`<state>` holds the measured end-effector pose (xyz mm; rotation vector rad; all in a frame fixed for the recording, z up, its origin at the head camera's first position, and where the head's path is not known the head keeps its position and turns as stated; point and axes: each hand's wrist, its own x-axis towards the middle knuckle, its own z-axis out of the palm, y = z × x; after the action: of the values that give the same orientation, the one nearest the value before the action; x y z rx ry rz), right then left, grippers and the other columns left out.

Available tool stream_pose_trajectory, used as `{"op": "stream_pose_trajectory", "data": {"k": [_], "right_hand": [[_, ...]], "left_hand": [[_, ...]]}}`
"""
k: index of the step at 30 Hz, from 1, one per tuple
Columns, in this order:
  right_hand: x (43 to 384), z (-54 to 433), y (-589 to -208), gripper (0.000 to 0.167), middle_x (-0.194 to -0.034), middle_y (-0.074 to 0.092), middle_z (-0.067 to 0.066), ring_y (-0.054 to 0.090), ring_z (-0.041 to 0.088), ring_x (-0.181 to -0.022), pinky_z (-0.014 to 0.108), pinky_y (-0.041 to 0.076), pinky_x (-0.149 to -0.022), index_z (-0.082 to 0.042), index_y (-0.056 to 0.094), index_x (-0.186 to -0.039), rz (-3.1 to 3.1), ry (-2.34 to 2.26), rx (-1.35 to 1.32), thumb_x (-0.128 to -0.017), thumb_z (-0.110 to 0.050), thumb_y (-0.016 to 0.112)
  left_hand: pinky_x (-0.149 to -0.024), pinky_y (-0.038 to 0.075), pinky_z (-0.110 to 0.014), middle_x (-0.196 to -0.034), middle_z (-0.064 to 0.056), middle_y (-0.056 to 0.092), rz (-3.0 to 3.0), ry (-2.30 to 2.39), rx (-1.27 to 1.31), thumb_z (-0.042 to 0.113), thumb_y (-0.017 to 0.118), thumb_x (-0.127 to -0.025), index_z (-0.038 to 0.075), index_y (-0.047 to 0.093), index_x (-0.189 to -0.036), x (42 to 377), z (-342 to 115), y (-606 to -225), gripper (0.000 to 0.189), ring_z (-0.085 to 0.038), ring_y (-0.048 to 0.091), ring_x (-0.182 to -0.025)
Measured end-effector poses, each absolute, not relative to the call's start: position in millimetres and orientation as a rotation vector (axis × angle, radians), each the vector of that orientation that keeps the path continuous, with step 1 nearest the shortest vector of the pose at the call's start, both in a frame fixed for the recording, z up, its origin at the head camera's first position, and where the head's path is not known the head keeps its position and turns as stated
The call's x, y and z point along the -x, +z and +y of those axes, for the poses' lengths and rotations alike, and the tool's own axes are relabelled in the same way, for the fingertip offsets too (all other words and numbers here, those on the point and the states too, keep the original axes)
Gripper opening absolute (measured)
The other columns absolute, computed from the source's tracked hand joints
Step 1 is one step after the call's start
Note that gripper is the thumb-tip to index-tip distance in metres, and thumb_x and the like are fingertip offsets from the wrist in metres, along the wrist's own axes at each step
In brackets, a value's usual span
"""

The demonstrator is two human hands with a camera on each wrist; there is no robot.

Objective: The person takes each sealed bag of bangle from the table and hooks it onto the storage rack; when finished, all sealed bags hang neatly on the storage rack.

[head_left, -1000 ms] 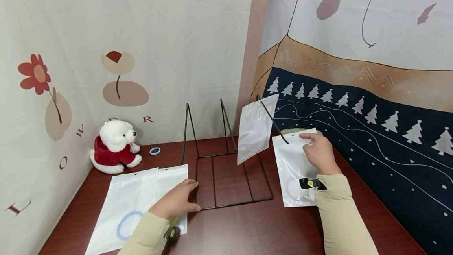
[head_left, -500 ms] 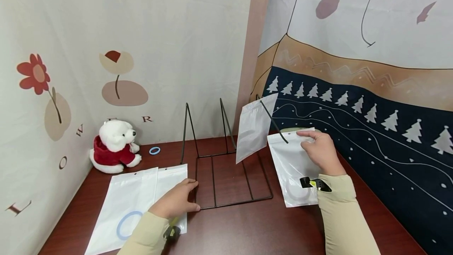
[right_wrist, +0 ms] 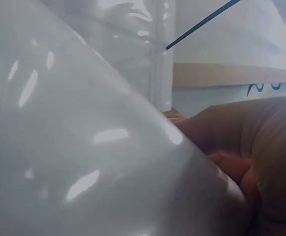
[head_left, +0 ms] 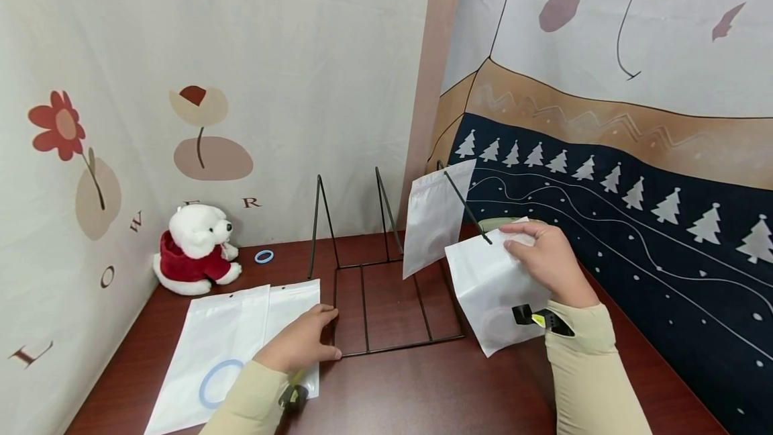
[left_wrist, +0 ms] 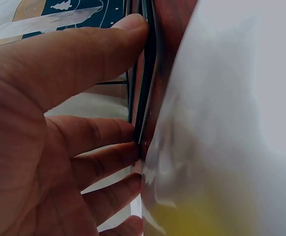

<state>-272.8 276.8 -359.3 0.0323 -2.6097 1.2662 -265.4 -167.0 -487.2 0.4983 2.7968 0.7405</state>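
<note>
My right hand point(head_left: 551, 260) pinches a white zip bag point(head_left: 483, 287) by its upper right corner, thumb in front. The bag hangs tilted and bent, its top edge right at the tip of the black wire rack's point(head_left: 365, 311) right arm. A pale round shape shows faintly low in it. Farther back on that arm hangs another white bag point(head_left: 431, 227). My left hand point(head_left: 298, 344) lies against the rack's left side. In the left wrist view its thumb point(left_wrist: 125, 37) and fairly straight fingers touch the dark bar. The held bag point(right_wrist: 83, 147) fills much of the right wrist view.
White bags point(head_left: 199, 334) lie on the table left of the rack, one with a blue ring point(head_left: 202, 391) showing. A white plush bear point(head_left: 196, 247) in red sits behind them, near a small blue ring point(head_left: 264, 257). A greenish object point(head_left: 495, 222) is partly hidden behind my right hand.
My right hand has turned and shifted slightly right. The bag it pinches has swung left and bent, its top edge now overlapping the arm's tip. My left hand has stayed in place.
</note>
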Motion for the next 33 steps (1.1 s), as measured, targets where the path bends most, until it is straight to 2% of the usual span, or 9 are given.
{"op": "stream_pose_trajectory", "data": {"k": [11, 16, 19, 22, 28, 33], "right_hand": [[261.0, 270.4, -350.4, 0.033, -0.150, 0.054, 0.020, 0.040, 0.041, -0.140, 0.055, 0.048, -0.099, -0.006, 0.077, -0.127, -2.670, 1.344, -0.149, -0.096, -0.005, 0.066], [257.1, 266.4, -348.7, 0.029, -0.140, 0.063, 0.018, 0.053, 0.036, -0.125, 0.040, 0.053, -0.084, -0.007, 0.077, -0.125, -2.673, 1.371, -0.215, -0.097, -0.010, 0.069], [254.2, 263.9, -347.4, 0.029, -0.137, 0.065, 0.020, 0.060, 0.034, -0.113, 0.037, 0.056, -0.080, -0.005, 0.075, -0.126, -2.650, 1.436, -0.260, -0.099, -0.013, 0.071], [251.5, 261.6, -346.5, 0.030, -0.134, 0.066, 0.021, 0.062, 0.032, -0.107, 0.037, 0.060, -0.076, -0.002, 0.074, -0.127, -2.629, 1.500, -0.310, -0.100, -0.015, 0.073], [249.6, 256.4, -348.1, 0.020, -0.127, 0.072, 0.012, 0.057, 0.023, -0.115, 0.035, 0.055, -0.079, -0.007, 0.078, -0.118, -2.628, 1.477, -0.462, -0.100, -0.011, 0.071], [249.5, 249.3, -351.2, 0.019, -0.120, 0.076, 0.009, 0.063, 0.019, -0.111, 0.032, 0.055, -0.079, -0.008, 0.080, -0.115, -2.592, 1.480, -0.575, -0.099, -0.008, 0.071]], "left_hand": [[-0.118, 0.043, -0.056, -0.154, -0.021, 0.052, 2.794, 0.746, -0.500, 0.025, 0.092, -0.080, -0.007, 0.057, -0.146, 265.1, -166.8, -486.8, 0.082, -0.041, 0.050, -0.143], [-0.118, 0.043, -0.056, -0.153, -0.021, 0.053, 2.795, 0.752, -0.502, 0.025, 0.092, -0.080, -0.008, 0.057, -0.146, 264.3, -166.5, -485.6, 0.082, -0.041, 0.051, -0.143], [-0.118, 0.043, -0.056, -0.153, -0.021, 0.053, 2.793, 0.756, -0.501, 0.025, 0.092, -0.080, -0.007, 0.057, -0.146, 264.0, -166.5, -484.9, 0.082, -0.041, 0.051, -0.143], [-0.118, 0.043, -0.056, -0.153, -0.021, 0.053, 2.792, 0.756, -0.500, 0.025, 0.092, -0.080, -0.007, 0.057, -0.146, 264.1, -166.6, -485.1, 0.082, -0.041, 0.051, -0.143], [-0.118, 0.043, -0.056, -0.154, -0.021, 0.052, 2.792, 0.751, -0.499, 0.025, 0.092, -0.080, -0.007, 0.057, -0.146, 265.0, -167.1, -486.0, 0.082, -0.041, 0.050, -0.143], [-0.119, 0.042, -0.057, -0.153, -0.023, 0.052, 2.792, 0.742, -0.518, 0.025, 0.092, -0.080, -0.009, 0.056, -0.146, 265.7, -167.3, -485.3, 0.083, -0.043, 0.050, -0.143]]}}
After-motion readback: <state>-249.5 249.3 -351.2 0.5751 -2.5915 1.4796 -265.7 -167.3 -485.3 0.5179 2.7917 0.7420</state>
